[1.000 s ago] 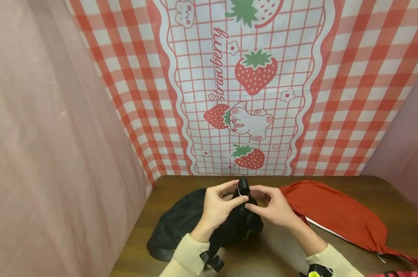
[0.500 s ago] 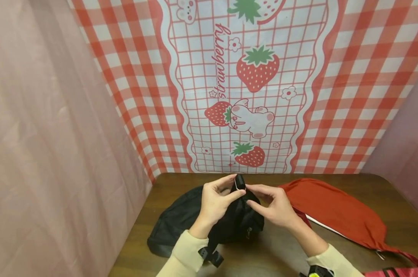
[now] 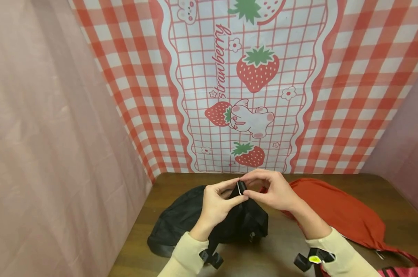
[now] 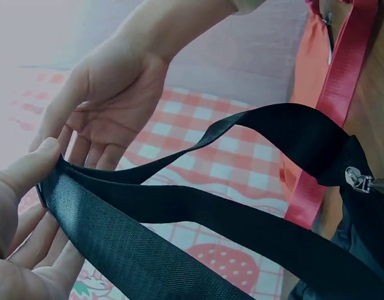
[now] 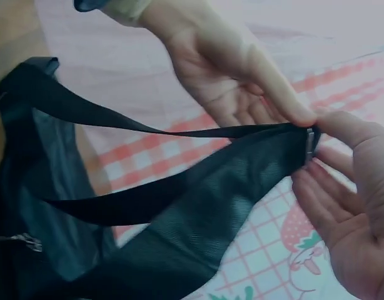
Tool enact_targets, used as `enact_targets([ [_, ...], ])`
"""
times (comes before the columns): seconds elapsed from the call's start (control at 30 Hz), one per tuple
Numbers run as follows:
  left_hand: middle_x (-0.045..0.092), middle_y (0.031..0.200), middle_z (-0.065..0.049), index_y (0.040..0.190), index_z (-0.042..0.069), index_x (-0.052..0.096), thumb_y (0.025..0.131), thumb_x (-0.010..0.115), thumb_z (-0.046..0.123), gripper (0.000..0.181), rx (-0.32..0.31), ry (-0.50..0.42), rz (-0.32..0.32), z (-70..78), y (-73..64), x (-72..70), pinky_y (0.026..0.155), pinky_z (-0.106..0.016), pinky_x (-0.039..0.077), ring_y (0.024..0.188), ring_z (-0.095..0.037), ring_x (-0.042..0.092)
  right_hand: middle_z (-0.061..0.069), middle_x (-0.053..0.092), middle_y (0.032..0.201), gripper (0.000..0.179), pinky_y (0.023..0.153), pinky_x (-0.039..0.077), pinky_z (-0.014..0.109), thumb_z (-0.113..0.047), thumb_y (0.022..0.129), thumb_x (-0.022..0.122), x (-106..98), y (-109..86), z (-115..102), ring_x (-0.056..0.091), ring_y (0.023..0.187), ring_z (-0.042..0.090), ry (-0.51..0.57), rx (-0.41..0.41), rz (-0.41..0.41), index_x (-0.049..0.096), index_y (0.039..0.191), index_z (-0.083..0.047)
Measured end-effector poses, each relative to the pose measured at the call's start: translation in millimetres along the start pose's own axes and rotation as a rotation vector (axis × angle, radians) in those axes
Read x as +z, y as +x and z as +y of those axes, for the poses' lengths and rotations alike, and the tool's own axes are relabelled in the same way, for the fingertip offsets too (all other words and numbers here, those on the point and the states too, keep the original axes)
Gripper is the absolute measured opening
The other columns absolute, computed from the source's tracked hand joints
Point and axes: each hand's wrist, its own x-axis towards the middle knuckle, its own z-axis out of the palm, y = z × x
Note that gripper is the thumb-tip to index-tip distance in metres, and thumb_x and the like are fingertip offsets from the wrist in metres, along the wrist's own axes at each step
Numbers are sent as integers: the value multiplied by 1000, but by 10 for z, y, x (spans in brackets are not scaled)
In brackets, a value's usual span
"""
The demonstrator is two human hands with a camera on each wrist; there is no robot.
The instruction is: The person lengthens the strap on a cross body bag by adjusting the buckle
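A black bag [image 3: 177,221] lies on the left half of the table, its black webbing strap [image 4: 136,250] raised in a loop. Where the strap doubles back, a thin metal slider buckle [image 5: 309,144] shows at the fold. My left hand [image 3: 215,202] pinches the strap at this buckle between thumb and fingers. From the other side my right hand [image 3: 274,190] also pinches the buckle end, thumb and fingertips right at its edge. In both wrist views the strap runs from the hands back to the bag, near a zipper pull [image 4: 358,180].
A red bag [image 3: 340,213] lies at the right of the wooden table [image 3: 278,254], its pinkish-red strap [image 3: 407,265] trailing to the front right. Behind the table hangs a strawberry-print cloth [image 3: 257,69]. A pale pink curtain [image 3: 56,134] borders the left side.
My right hand has moved up and to the left, its fingertips coming onto the buckle end. The left hand keeps its pinch and has shifted only slightly. The red bag stays put.
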Motion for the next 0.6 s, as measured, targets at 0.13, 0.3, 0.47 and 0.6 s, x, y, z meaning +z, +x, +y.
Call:
enact_targets([
  [0.13, 78, 126, -17, 131, 3, 75, 82, 90, -1, 51, 1, -21, -13, -40, -49, 22, 100, -27, 61, 115, -19, 76, 7, 74, 116, 32, 73, 65, 28, -8, 91, 85, -58, 9, -45, 75, 100, 10, 36, 93, -94, 74, 121, -14],
  [0.3, 77, 127, -19, 130, 4, 76, 81, 91, -2, 52, 24, -72, -22, -109, -69, 72, 104, -27, 60, 113, -16, 76, 12, 69, 117, 30, 88, 66, 30, -4, 91, 84, -76, 19, -61, 75, 104, 12, 144, 125, -133, 70, 117, -7],
  [0.47, 75, 128, -22, 128, 4, 76, 85, 88, 0, 45, -22, -181, 16, -135, -29, 127, 105, -28, 59, 114, -12, 75, 6, 69, 117, 30, 90, 65, 27, 2, 95, 77, -51, 17, -36, 75, 107, 9, 311, 184, -49, 65, 122, 7],
  [0.6, 75, 130, -22, 131, 5, 75, 86, 87, 1, 47, -63, -218, 38, -124, -21, 146, 104, -28, 60, 112, -9, 75, -4, 69, 117, 32, 93, 62, 22, 4, 98, 72, -39, 14, -13, 73, 110, 6, 389, 188, 18, 60, 125, 14],
])
